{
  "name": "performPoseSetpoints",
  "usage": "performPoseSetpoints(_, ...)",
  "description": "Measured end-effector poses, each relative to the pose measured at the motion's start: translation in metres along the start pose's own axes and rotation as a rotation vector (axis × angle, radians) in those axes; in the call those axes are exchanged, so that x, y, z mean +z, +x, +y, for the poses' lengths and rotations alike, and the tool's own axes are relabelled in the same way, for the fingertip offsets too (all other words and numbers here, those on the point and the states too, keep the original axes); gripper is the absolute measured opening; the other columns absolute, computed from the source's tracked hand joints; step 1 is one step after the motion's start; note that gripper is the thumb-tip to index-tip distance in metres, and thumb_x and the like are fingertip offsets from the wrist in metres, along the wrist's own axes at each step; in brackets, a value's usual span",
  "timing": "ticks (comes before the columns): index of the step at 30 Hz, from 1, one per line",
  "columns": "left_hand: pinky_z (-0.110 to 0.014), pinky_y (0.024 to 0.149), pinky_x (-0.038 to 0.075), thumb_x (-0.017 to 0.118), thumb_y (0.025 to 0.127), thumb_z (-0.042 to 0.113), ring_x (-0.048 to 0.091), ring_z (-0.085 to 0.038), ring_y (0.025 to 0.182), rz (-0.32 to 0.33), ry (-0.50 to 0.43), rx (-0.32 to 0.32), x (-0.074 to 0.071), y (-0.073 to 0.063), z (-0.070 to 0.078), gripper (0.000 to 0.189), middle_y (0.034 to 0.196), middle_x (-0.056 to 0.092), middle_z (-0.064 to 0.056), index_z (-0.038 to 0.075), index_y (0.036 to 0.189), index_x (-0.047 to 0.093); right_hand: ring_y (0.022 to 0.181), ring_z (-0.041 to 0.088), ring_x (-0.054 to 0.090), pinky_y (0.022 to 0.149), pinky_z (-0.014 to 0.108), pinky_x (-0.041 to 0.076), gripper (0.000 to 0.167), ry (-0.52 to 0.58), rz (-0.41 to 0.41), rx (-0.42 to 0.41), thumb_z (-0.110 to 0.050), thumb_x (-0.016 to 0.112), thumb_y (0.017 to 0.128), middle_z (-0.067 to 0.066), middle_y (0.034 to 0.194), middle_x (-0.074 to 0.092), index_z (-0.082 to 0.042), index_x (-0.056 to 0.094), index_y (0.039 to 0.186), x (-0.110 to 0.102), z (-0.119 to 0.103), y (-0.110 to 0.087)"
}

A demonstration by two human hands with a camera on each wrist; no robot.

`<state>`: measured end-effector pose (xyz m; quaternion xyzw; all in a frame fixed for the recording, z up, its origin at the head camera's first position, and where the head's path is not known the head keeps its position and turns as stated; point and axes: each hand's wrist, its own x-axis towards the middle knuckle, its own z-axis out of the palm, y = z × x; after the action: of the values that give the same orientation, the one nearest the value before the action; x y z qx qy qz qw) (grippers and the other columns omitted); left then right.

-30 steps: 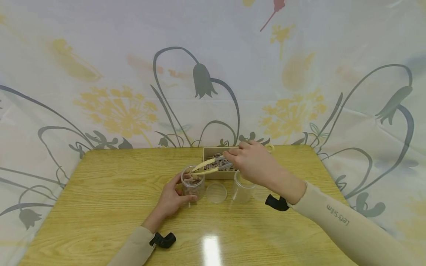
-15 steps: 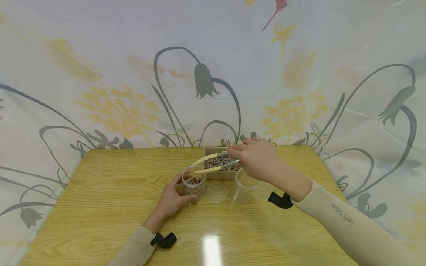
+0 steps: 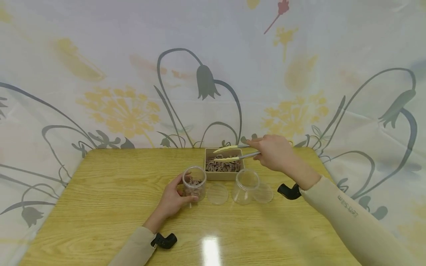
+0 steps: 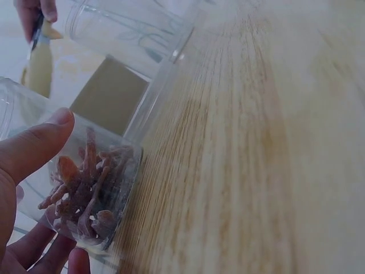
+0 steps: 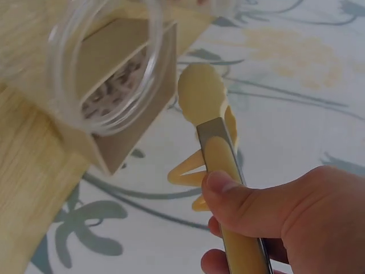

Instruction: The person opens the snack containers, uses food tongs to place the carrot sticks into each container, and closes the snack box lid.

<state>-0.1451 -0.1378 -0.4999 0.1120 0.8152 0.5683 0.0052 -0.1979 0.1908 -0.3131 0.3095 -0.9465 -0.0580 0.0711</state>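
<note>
My left hand [image 3: 171,199] grips a clear plastic jar [image 3: 194,191] standing on the table, thumb on the near side. Brown, knobbly, twisted pieces [image 4: 85,194] lie in its lower part, as the left wrist view shows. In my right hand [image 3: 274,152] is a pair of tongs [image 3: 229,159] with metal arms and pale yellow tips. The tips are spread apart over a beige box [image 3: 223,176], with nothing seen between them. Similar brown strips [image 3: 221,167] fill the box. In the right wrist view, my thumb presses on the yellow grip of the tongs [image 5: 217,154].
A second clear jar [image 3: 244,194], uncapped, stands in front of the box's right corner. One round clear lid [image 3: 217,194] lies between the two jars, another lid [image 3: 264,193] right of the second jar. Behind the wooden table [image 3: 116,184] hangs a flower-patterned cloth [image 3: 133,74].
The tongs have moved right and back, from the mouth of the held jar to over the box, after parting and leaving pieces in the jar. My left hand stays on the jar.
</note>
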Motion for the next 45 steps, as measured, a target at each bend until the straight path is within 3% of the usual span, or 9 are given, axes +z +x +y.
performPoseSetpoints(7, -0.026, 0.057, 0.044, 0.090, 0.073, 0.014, 0.049, -0.017, 0.065, -0.006, -0.006, -0.003, 0.000, 0.000, 0.001, 0.085, 0.124, 0.060, -0.012, 0.017, 0.147, 0.048, 0.066, 0.021, 0.061, 0.047, 0.030, 0.041, 0.036, -0.061, -0.118, 0.023, -0.014, 0.080, 0.083, 0.005, 0.090, 0.072, -0.012, 0.073, 0.118, 0.012, 0.009, 0.004)
performPoseSetpoints(11, -0.026, 0.057, 0.045, 0.091, 0.072, 0.014, 0.048, -0.016, 0.060, 0.002, -0.012, -0.025, 0.000, -0.001, 0.002, 0.086, 0.124, 0.059, -0.011, 0.017, 0.147, 0.049, 0.059, 0.018, 0.053, 0.049, 0.030, 0.034, 0.013, -0.090, -0.146, 0.024, -0.001, 0.070, 0.083, 0.001, 0.070, 0.061, -0.013, 0.073, 0.090, 0.015, 0.011, 0.013)
performPoseSetpoints(14, -0.026, 0.057, 0.045, 0.091, 0.072, 0.014, 0.048, -0.016, 0.059, -0.001, -0.019, -0.039, 0.001, -0.001, 0.003, 0.086, 0.125, 0.059, -0.010, 0.018, 0.147, 0.049, 0.054, 0.016, 0.039, 0.050, 0.030, 0.028, 0.021, -0.115, -0.166, 0.030, 0.005, 0.063, 0.083, 0.001, 0.061, 0.051, -0.014, 0.065, 0.073, 0.014, 0.009, 0.021)
performPoseSetpoints(23, -0.026, 0.058, 0.046, 0.091, 0.072, 0.014, 0.050, -0.017, 0.060, 0.002, -0.022, -0.048, 0.002, -0.001, 0.001, 0.086, 0.125, 0.059, -0.009, 0.021, 0.146, 0.049, 0.059, 0.019, 0.050, 0.054, 0.035, 0.042, 0.006, -0.226, -0.270, 0.047, -0.008, 0.068, 0.091, 0.006, 0.071, 0.055, -0.010, 0.069, 0.085, 0.015, -0.005, 0.038)
performPoseSetpoints(31, -0.026, 0.057, 0.045, 0.091, 0.071, 0.015, 0.048, -0.017, 0.059, 0.001, -0.021, -0.041, -0.001, -0.001, 0.002, 0.086, 0.125, 0.058, -0.010, 0.018, 0.146, 0.049, 0.057, 0.018, 0.048, 0.050, 0.032, 0.037, 0.015, -0.241, -0.242, 0.030, -0.005, 0.065, 0.094, 0.006, 0.068, 0.054, -0.009, 0.065, 0.079, 0.018, -0.008, 0.045)
performPoseSetpoints(36, -0.026, 0.055, 0.043, 0.091, 0.072, 0.015, 0.043, -0.015, 0.056, 0.003, -0.014, -0.036, -0.003, -0.001, 0.001, 0.086, 0.125, 0.059, -0.012, 0.015, 0.147, 0.048, 0.058, 0.018, 0.049, 0.049, 0.031, 0.043, 0.015, -0.258, -0.276, 0.015, -0.007, 0.062, 0.096, 0.008, 0.074, 0.058, -0.009, 0.066, 0.082, 0.017, -0.010, 0.048)
performPoseSetpoints(41, -0.026, 0.056, 0.043, 0.090, 0.073, 0.015, 0.048, -0.018, 0.070, 0.001, -0.005, 0.000, -0.001, -0.001, -0.001, 0.085, 0.125, 0.059, -0.012, 0.013, 0.147, 0.048, 0.056, 0.017, 0.048, 0.047, 0.030, 0.035, 0.016, -0.239, -0.257, 0.004, -0.009, 0.063, 0.096, 0.005, 0.070, 0.058, -0.012, 0.069, 0.082, 0.020, -0.004, 0.043)
performPoseSetpoints(45, -0.026, 0.056, 0.043, 0.090, 0.073, 0.014, 0.048, -0.018, 0.071, 0.000, -0.002, -0.001, 0.001, 0.000, -0.001, 0.085, 0.125, 0.059, -0.009, 0.015, 0.148, 0.048, 0.060, 0.018, 0.050, 0.050, 0.031, 0.041, 0.012, -0.203, -0.282, 0.014, -0.008, 0.061, 0.096, 0.006, 0.079, 0.061, -0.012, 0.073, 0.094, 0.019, 0.003, 0.037)
